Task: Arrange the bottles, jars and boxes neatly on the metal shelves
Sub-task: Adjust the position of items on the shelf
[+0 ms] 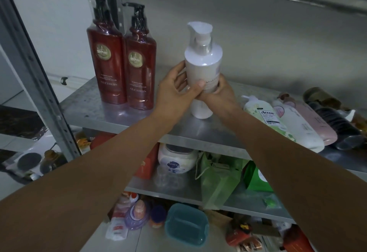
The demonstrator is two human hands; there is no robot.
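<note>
Both hands, left [174, 91] and right [219, 91], hold the white bottle [201, 67] upright on the top shelf [95, 104], near two red bottles [123, 69]. Slide it beside them slowly, pump facing front.

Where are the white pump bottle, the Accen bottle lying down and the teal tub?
white pump bottle [202, 67]: head view, on its upper body.
Accen bottle [268, 115]: head view, on its label.
teal tub [186, 224]: head view, on its lid.
</note>
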